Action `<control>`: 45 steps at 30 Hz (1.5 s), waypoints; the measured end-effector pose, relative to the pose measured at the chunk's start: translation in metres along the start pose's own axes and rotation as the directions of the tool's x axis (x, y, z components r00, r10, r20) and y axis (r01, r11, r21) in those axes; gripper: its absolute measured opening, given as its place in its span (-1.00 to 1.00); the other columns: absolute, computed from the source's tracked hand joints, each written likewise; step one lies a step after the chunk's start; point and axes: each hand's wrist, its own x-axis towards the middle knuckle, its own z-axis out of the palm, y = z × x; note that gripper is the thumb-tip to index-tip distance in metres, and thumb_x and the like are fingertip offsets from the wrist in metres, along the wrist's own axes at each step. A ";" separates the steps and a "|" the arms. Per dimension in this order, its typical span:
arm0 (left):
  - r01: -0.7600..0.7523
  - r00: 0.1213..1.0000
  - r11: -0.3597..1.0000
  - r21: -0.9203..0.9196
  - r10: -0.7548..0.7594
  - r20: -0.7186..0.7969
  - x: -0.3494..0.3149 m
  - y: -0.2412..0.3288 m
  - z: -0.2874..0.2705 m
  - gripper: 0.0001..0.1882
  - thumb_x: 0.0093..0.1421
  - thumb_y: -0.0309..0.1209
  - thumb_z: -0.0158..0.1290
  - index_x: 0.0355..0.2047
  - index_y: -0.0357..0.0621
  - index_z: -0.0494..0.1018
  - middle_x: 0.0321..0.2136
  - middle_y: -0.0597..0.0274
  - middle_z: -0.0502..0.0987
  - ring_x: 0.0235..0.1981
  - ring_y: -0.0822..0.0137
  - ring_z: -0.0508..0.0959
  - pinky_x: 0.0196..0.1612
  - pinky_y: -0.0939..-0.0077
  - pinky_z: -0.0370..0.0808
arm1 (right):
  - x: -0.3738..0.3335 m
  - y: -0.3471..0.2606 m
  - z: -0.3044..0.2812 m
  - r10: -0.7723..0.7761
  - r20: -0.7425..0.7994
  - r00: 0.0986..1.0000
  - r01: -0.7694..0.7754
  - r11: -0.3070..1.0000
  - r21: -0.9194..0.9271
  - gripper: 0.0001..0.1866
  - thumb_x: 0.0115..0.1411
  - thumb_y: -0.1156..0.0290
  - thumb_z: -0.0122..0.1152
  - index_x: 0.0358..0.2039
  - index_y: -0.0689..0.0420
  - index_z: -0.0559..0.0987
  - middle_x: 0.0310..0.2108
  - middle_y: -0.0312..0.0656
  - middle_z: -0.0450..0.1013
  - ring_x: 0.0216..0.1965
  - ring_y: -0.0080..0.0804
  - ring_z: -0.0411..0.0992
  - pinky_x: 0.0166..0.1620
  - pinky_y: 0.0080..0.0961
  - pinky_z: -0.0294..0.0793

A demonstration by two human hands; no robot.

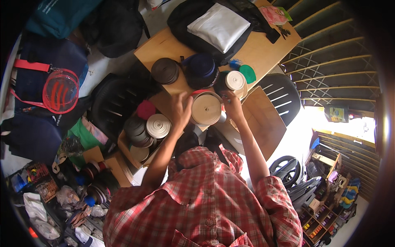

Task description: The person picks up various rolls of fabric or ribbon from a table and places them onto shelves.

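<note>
A wide cream roll of webbing stands before me at the near edge of the wooden table, flat spiral face up. Red and pale edges show around its rim. My left hand is curled against the roll's left side. On the opposite side my right hand has its fingers bent in at the rim, just below a smaller white roll. Behind the cream roll sit a navy roll and a dark brown roll. A green roll lies farther right.
A cardboard box stands open at the right, beside a black slatted chair. Left of me, another box holds a white coiled roll and dark rolls. A black bag with a white panel covers the table's far part.
</note>
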 end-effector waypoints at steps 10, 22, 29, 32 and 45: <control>0.060 0.997 0.952 0.301 -0.045 -0.057 -0.046 0.012 0.032 -0.45 0.16 -0.05 0.07 -0.21 -0.43 0.39 -0.21 -0.27 0.34 -0.13 -0.17 0.39 -0.03 0.09 0.32 | -0.018 0.013 0.009 -0.161 -0.066 0.985 0.160 0.987 -0.016 -0.89 0.10 0.50 0.08 -0.39 0.26 0.52 -0.40 0.11 0.46 -0.38 0.11 0.45 -0.29 -0.12 0.45; 0.157 0.955 0.900 0.407 -0.033 -0.296 -0.064 0.020 0.051 -0.42 0.17 -0.05 0.05 -0.07 -0.40 0.40 -0.25 -0.35 0.44 -0.07 -0.18 0.37 0.03 0.05 0.28 | -0.059 0.009 0.004 -0.091 -0.120 0.989 0.108 0.984 0.143 -0.88 0.14 0.50 0.07 -0.43 0.30 0.48 -0.42 0.11 0.48 -0.40 0.09 0.47 -0.31 -0.22 0.43; 0.254 0.936 0.945 0.206 -0.187 -0.298 -0.072 0.049 0.044 -0.35 0.20 -0.03 0.03 0.10 -0.32 0.27 -0.04 -0.37 0.23 0.04 -0.26 0.28 0.11 0.10 0.23 | -0.084 -0.007 -0.001 0.056 -0.018 0.998 -0.049 0.961 0.270 -0.68 0.04 0.37 0.20 -0.23 0.31 0.52 -0.34 0.08 0.47 -0.34 -0.04 0.48 -0.20 -0.25 0.44; 0.244 0.917 0.967 0.072 -0.206 -0.340 -0.075 0.056 0.033 -0.39 0.23 -0.08 0.01 0.10 -0.32 0.26 -0.03 -0.30 0.24 0.05 -0.19 0.29 0.10 0.13 0.24 | -0.088 -0.016 0.004 0.061 0.001 0.998 -0.058 0.946 0.319 -0.66 0.04 0.38 0.20 -0.20 0.31 0.50 -0.25 0.08 0.43 -0.33 -0.07 0.47 -0.17 -0.25 0.43; 0.039 0.900 0.991 0.126 0.020 -0.435 0.065 -0.023 -0.054 -0.62 0.25 -0.30 -0.01 -0.04 -0.36 0.42 -0.29 -0.15 0.34 -0.26 -0.03 0.41 -0.15 0.21 0.36 | 0.060 -0.099 0.087 -0.253 -0.043 0.966 0.257 0.946 0.198 -0.67 0.05 0.37 0.17 -0.15 0.22 0.55 -0.27 0.09 0.44 -0.31 0.00 0.47 -0.20 -0.26 0.46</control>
